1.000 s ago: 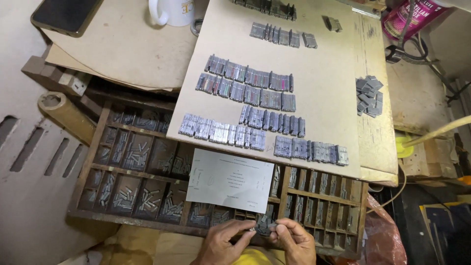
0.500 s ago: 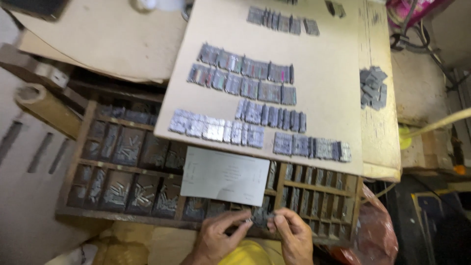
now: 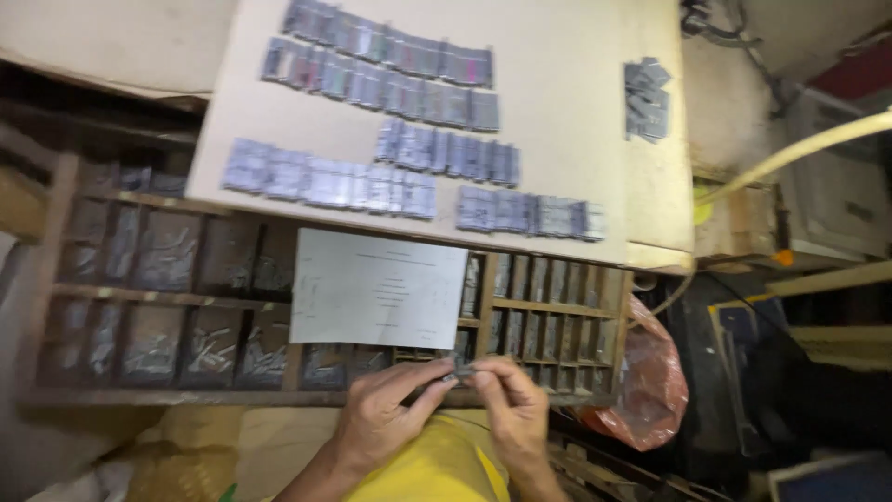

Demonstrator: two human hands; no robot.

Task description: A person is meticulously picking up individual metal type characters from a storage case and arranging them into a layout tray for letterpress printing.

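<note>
The view has tipped down since a second ago, so the pale board [image 3: 557, 139] on the desk, with its rows of grey metal type [image 3: 330, 184], now fills the top. Below it the wooden type case [image 3: 167, 297] carries a printed sheet [image 3: 376, 288]. Both hands have stayed at the case's near edge, left hand [image 3: 381, 414] and right hand [image 3: 511, 409] pinching one small dark metal piece [image 3: 462, 372] between their fingertips.

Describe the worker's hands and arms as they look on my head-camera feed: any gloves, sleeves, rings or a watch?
Both the left hand and the right hand are bare, with no gloves. The forearms are uncovered as far as the frame shows, so no sleeves are visible. No watch or wristband shows; the picture is too blurred to rule out a ring. Yellow clothing lies between the arms.
</note>
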